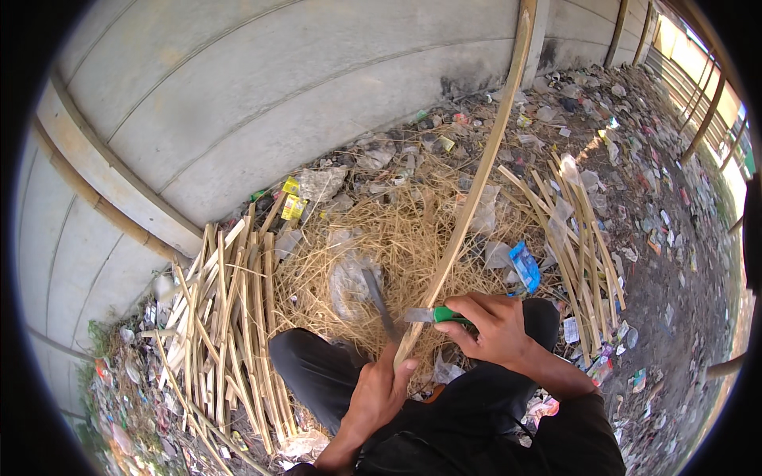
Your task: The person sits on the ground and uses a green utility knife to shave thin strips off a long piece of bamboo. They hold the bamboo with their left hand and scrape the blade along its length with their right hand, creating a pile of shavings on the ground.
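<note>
A long bamboo strip (477, 190) slants up and away from my lap, its near end gripped in my left hand (379, 395). A dark, narrow metal blade (378, 300) points away from beside that hand's fingers; its lower end is hidden, so I cannot tell whether the hand holds it. My right hand (500, 327) is closed around the green handle of a short knife (449, 315). The knife's flat blade lies against the strip, just beyond my left hand. Under the strip, thin pale shavings (413, 230) cover the ground between my bent knees.
Many split bamboo strips (262, 333) are heaped on the left, and a smaller bundle (578, 254) lies on the right. A blue wrapper (524, 267) lies near my right knee. Plastic litter covers the ground. A grey panel wall (317, 79) stands behind.
</note>
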Demonstrator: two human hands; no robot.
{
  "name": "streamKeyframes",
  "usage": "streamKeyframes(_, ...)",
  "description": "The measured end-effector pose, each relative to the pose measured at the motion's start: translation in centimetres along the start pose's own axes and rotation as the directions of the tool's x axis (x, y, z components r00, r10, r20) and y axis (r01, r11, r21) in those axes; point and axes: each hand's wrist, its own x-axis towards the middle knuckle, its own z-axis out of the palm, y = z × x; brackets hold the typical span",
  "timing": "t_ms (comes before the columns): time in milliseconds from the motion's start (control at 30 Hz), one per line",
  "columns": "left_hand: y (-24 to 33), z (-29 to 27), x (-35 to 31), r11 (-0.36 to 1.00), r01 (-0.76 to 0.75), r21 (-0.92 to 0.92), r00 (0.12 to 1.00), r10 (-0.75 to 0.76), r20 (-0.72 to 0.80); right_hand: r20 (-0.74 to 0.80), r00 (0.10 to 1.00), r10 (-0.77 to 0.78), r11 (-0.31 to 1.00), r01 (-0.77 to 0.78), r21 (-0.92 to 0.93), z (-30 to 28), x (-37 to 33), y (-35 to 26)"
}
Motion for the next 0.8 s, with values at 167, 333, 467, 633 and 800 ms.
streamKeyframes(167, -0.5, 0.0, -1.5, 0.996, 0.087, -0.002, 0.995, -0.086, 0.058, -0.126, 0.988, 0.094, 0.994, -0.100, -0.043, -1.7, 1.5, 2.6)
streamKeyframes(333, -2.4, -0.2, -4.0, 0.989, 0.142, 0.044, 0.983, -0.146, 0.114, -0.186, 0.948, 0.259, 0.964, -0.266, -0.014, -3.7, 3.5, 9.1)
streamKeyframes(467, -5.4, -1.6, -7.1, 0.974, 0.186, 0.127, 0.965, -0.206, 0.165, -0.280, 0.871, 0.404, 0.876, -0.456, -0.157, -6.3, 4.8, 14.9)
streamKeyframes(633, -7.4, -2.3, -8.5, 0.973, 0.231, -0.001, 0.954, -0.226, 0.195, -0.253, 0.915, 0.314, 0.947, -0.320, 0.018, -5.1, 3.6, 10.5)
streamKeyframes(800, -5.8, -0.9, -4.7, 0.952, 0.165, -0.256, 0.978, -0.126, 0.164, 0.000, 0.996, 0.092, 0.994, -0.092, 0.063, -0.3, 0.4, 2.5)
